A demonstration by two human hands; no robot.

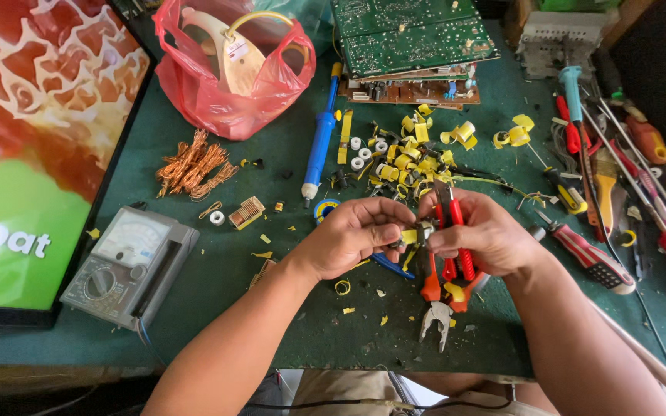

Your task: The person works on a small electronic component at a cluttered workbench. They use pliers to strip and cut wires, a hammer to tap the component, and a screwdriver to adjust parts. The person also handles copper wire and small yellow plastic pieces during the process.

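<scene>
Both hands meet over the middle of the green bench (217,270), toward its near edge. Left hand (352,235) is closed, thumb & fingers pinching a small yellow-taped component (414,233) from the left side. Right hand (487,235) is also closed: fingertips pinch the same component from the right, & the palm wraps red-handled pliers (456,231), handles pointing down toward the near edge, tip poking up past the fingers. Component sits betw. the two hands, lifted off the bench; can't tell exactly what kind of part it is.

Just under the hands, on the bench: orange-handled pliers (435,304) w/ jaws toward the near edge, plus yellow tape scraps (342,287).

Beyond the hands, mid-bench: pile of yellow-taped parts (406,158), a blue soldering tool (320,142) lying lengthwise, a tangle of copper wire (193,166) further left. Far edge: stack of circuit boards (410,46) & a red plastic bag (233,77) w/ a cream-coloured object inside.

Left side: analog multimeter (129,266) near the near-left corner, next to a screen (32,146) showing red, white & green.

Right edge: cluster of screwdrivers & hand tools (618,177), a red-striped screwdriver (591,258) closest to the right forearm.
</scene>
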